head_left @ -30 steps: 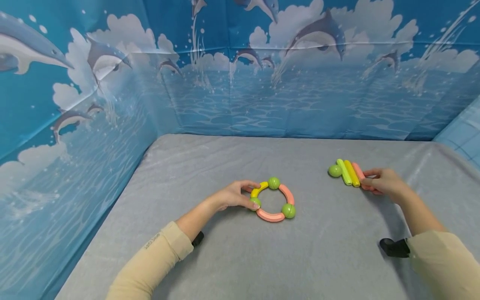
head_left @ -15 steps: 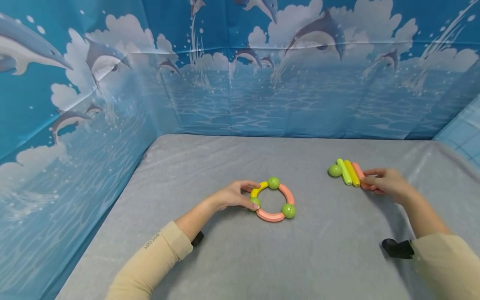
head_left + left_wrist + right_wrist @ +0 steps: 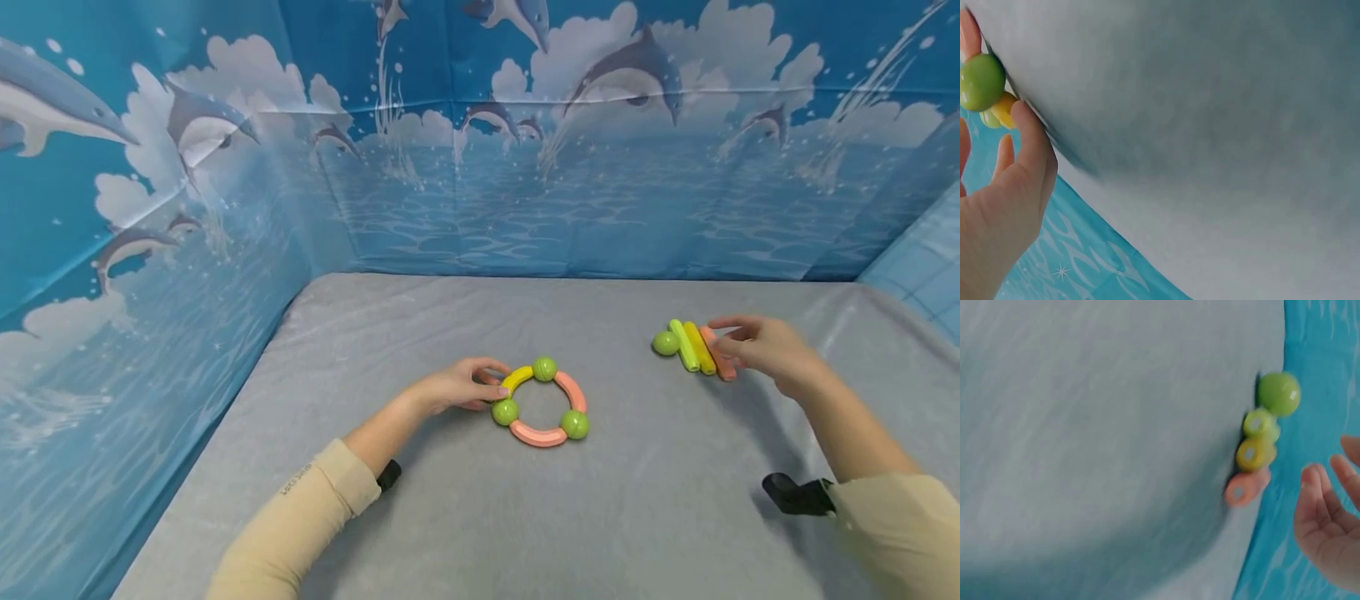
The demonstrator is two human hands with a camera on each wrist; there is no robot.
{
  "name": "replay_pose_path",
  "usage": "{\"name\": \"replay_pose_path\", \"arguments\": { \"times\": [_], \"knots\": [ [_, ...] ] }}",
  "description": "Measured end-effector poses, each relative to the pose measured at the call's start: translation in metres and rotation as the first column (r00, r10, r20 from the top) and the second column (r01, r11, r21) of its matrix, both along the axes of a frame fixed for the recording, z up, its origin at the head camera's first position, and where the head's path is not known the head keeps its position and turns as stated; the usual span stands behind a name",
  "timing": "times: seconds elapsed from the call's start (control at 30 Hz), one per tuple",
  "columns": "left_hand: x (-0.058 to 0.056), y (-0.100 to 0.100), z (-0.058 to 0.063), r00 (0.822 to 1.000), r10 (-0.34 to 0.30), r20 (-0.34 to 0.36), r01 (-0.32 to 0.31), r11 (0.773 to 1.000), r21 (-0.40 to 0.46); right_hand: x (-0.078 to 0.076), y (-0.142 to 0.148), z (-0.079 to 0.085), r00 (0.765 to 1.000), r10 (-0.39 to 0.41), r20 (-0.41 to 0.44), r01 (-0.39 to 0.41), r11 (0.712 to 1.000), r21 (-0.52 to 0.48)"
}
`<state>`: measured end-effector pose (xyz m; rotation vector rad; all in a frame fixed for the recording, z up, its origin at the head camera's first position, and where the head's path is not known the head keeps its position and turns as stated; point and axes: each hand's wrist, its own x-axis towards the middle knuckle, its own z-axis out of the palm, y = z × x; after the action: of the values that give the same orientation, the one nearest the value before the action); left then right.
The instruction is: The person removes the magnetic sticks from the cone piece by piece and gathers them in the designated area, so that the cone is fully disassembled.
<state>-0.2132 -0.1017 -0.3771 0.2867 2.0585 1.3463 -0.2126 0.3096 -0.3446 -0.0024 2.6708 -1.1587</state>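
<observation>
On the grey cloth lies a ring of one yellow curved piece (image 3: 516, 379), two coral curved pieces (image 3: 538, 435) and three green balls (image 3: 575, 424). At the ring's left side my left hand (image 3: 463, 386) has its thumb tip against the yellow piece, its fingers loosely bent and spread apart from the thumb. Farther right, a green ball (image 3: 665, 342) lies beside a row of three straight rods: light green (image 3: 683, 346), yellow (image 3: 700, 348) and coral (image 3: 718, 354). My right hand (image 3: 767, 352) hovers over the coral rod; the right wrist view shows its fingers apart from the rods.
A grey cloth (image 3: 450, 533) covers the table. Blue dolphin-print sheets (image 3: 450, 200) stand along its back and left side, and a lighter blue one (image 3: 918, 250) at the right. A dark wrist camera (image 3: 797, 495) sticks out below the right forearm.
My left hand has loosened from the ring, its thumb moving off the green ball up to the yellow piece. My right hand has let go of the coral rod and risen slightly.
</observation>
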Motion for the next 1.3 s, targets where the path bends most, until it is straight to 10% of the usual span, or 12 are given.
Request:
{"name": "replay_pose_path", "arguments": {
  "times": [0.5,1.0,1.3],
  "knots": [
    [-0.025,0.029,0.014,0.989,-0.085,-0.118,0.07,0.99,-0.125,-0.023,-0.122,-0.013,0.943,0.316,0.103,-0.287,0.93,-0.229],
    [-0.019,0.05,0.002,0.964,-0.113,-0.24,0.06,0.974,-0.217,-0.023,-0.168,-0.037,0.904,0.425,0.045,-0.423,0.905,-0.046],
    [-0.023,0.053,0.0,0.897,-0.187,-0.401,0.056,0.947,-0.317,-0.026,-0.168,-0.033,0.859,0.512,-0.006,-0.512,0.857,-0.067]
  ]
}}
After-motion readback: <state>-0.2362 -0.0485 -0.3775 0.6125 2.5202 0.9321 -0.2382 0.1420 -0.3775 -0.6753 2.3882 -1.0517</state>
